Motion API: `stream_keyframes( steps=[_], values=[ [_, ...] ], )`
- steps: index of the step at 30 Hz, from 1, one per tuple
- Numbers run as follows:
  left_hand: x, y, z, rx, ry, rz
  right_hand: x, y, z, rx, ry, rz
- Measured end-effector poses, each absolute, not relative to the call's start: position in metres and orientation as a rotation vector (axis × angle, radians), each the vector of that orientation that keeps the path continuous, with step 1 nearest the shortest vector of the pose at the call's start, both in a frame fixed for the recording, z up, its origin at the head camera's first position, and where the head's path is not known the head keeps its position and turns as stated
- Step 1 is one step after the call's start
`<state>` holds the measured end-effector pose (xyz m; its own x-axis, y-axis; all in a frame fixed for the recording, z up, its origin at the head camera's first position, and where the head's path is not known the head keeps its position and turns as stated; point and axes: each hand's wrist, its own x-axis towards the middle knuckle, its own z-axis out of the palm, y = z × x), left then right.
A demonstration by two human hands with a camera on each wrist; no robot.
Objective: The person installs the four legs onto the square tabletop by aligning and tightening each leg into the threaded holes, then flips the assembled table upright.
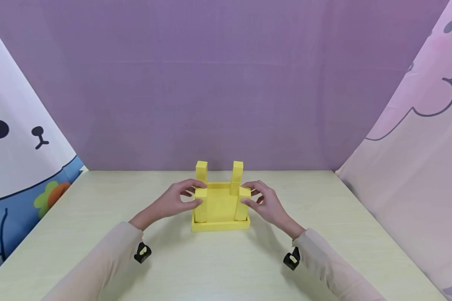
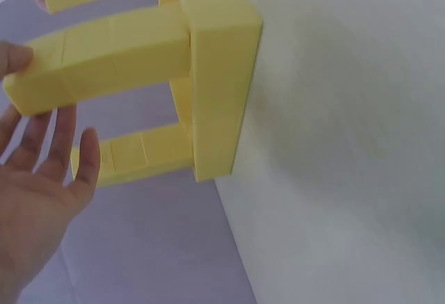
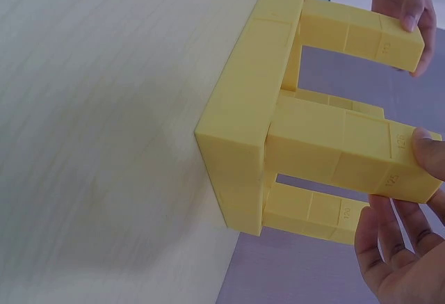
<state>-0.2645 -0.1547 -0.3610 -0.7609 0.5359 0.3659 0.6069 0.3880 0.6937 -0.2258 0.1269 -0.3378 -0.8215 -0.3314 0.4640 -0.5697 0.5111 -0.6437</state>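
A shallow yellow tray (image 1: 220, 226) sits on the table with a square column of stacked yellow blocks rising at each corner. My left hand (image 1: 177, 198) pinches the top of the near left column (image 1: 201, 211) between thumb and fingers. Opposite it, my right hand (image 1: 265, 202) holds the top of the near right column (image 1: 242, 211) the same way. In the right wrist view, raised numerals show on the blocks (image 3: 365, 140), and the column's foot is inside the tray wall (image 3: 240, 113). Behind stand the far left column (image 1: 201, 170) and far right column (image 1: 237, 172), touched by neither hand.
The pale wooden table (image 1: 220, 267) runs back to a purple cloth backdrop (image 1: 211, 92). Printed cloths hang at the left (image 1: 19, 125) and right (image 1: 418, 167). Black wrist cameras hang below the left sleeve (image 1: 109, 251) and the right sleeve (image 1: 327, 259).
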Motion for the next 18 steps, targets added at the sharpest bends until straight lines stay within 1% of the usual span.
stream_keyframes(
  steps=[4,9,13,18],
  values=[
    [-0.270,-0.156,-0.359,-1.119,-2.561,-1.356,-0.226,0.127,-0.338,0.760,-2.475,1.205],
    [-0.272,-0.157,-0.357,-1.128,-2.589,-1.365,-0.226,0.127,-0.338,0.760,-2.474,1.208],
    [-0.269,-0.157,-0.357,-1.096,-2.590,-1.363,-0.226,0.127,-0.338,0.761,-2.472,1.207],
    [-0.262,-0.154,-0.360,-0.996,-2.562,-1.329,-0.226,0.127,-0.338,0.762,-2.471,1.207]
  ],
)
